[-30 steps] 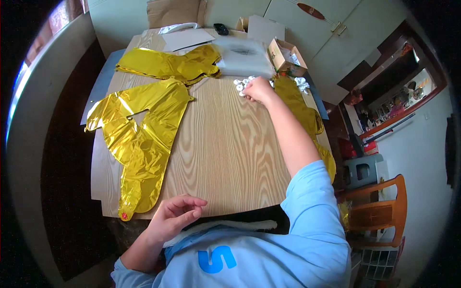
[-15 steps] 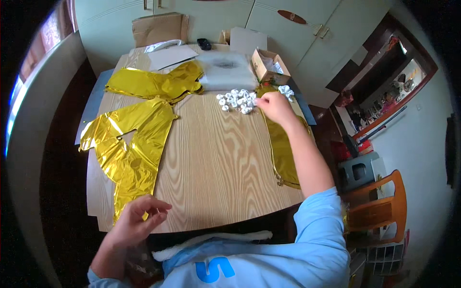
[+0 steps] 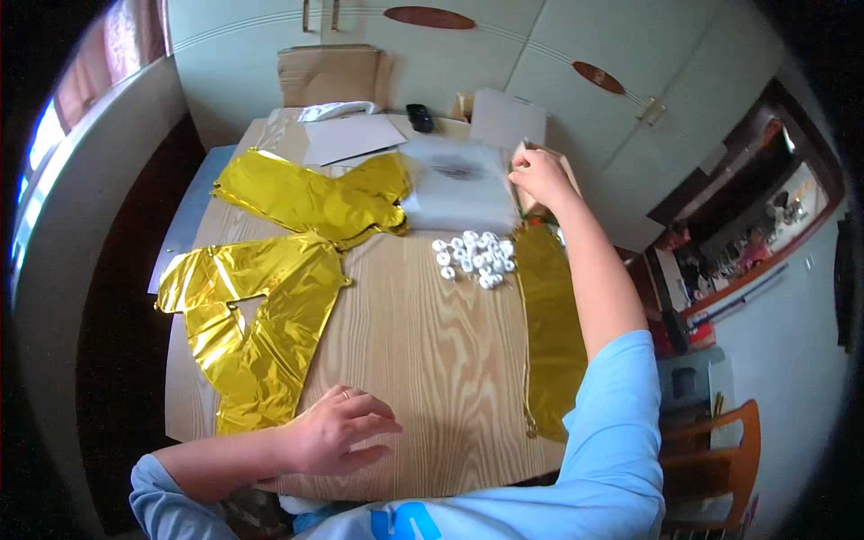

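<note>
My right hand (image 3: 542, 178) is over the open cardboard box (image 3: 565, 180) at the back right, its fingers bent together; whatever they hold is hidden. My left hand (image 3: 346, 432) hovers above the near edge of the table, fingers apart and nothing in it. To its left lies a flat gold foil balloon (image 3: 261, 328) with a triangular opening. A second gold foil balloon (image 3: 315, 193) is spread behind that one. At the right edge lies another gold foil piece (image 3: 551, 333), partly under my right arm. Small white rolls (image 3: 477, 258) sit heaped beside it.
A stack of clear plastic bags (image 3: 459, 189) lies behind the white rolls. Farther back are a white sheet (image 3: 354, 138), a black object (image 3: 419, 117) and folded brown cardboard (image 3: 328, 79) against the cabinets (image 3: 468, 54). A wooden chair (image 3: 720, 450) stands at the right.
My right hand has gone from the white rolls to the cardboard box behind them. My left hand has moved right, its fingers now stretched out more. The view has shifted.
</note>
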`<state>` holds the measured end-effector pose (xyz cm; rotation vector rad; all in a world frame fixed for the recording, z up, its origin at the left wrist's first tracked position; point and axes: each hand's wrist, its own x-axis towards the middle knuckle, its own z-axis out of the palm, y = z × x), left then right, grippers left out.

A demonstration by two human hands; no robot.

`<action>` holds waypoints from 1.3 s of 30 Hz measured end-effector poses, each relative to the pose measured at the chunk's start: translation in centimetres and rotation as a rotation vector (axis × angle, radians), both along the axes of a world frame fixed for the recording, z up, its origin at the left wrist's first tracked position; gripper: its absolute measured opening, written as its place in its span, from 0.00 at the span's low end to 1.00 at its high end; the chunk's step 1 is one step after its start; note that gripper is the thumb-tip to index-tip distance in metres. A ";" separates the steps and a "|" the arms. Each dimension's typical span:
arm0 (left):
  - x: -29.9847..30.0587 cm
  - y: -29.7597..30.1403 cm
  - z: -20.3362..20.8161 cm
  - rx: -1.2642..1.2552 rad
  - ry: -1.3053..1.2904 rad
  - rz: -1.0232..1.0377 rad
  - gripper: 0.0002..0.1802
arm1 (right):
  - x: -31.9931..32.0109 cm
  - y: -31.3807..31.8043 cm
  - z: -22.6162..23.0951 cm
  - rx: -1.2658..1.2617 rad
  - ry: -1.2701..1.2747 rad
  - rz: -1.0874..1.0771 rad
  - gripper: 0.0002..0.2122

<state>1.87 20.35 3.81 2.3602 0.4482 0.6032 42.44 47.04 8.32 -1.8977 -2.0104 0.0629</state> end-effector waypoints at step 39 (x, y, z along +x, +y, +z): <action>-7.8 43.2 -7.8 0.432 0.534 0.656 0.15 | -16.8 16.9 -10.8 -0.061 -0.157 -0.095 0.17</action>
